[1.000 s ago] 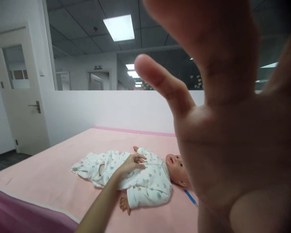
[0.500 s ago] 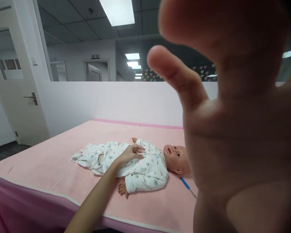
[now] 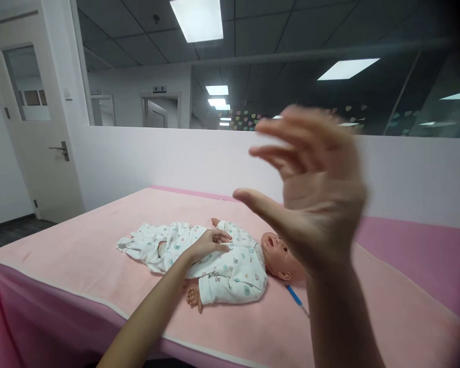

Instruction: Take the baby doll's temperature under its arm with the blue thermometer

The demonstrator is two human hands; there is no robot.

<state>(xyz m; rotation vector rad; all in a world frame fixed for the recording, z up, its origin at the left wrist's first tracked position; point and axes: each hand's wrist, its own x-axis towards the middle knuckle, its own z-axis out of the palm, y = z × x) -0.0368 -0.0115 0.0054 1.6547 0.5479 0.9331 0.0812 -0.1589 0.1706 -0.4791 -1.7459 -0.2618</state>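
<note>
A baby doll point(image 3: 237, 266) in a white patterned sleepsuit lies on its back on a pink padded table, its head to the right. My left hand point(image 3: 210, 243) rests on the doll's chest and belly, fingers loosely bent and not gripping. Raised in the air above the doll's head is my right hand point(image 3: 314, 184), slightly blurred, with thumb and fingers apart and nothing in it. Its wrist hides part of the doll's head. Beside the head lies a thin tool with a blue handle point(image 3: 293, 295); its far end is hidden behind my right forearm.
The pink table cover point(image 3: 80, 240) has a pale edging and drapes over the front. Behind it stands a white low wall point(image 3: 138, 158) with a window point(image 3: 260, 76) above. A closed door point(image 3: 57, 179) with a lever handle is at the left.
My right hand has moved away from the camera, down and forward toward the doll's head. My left hand stays on the doll. The view has shifted slightly to the right.
</note>
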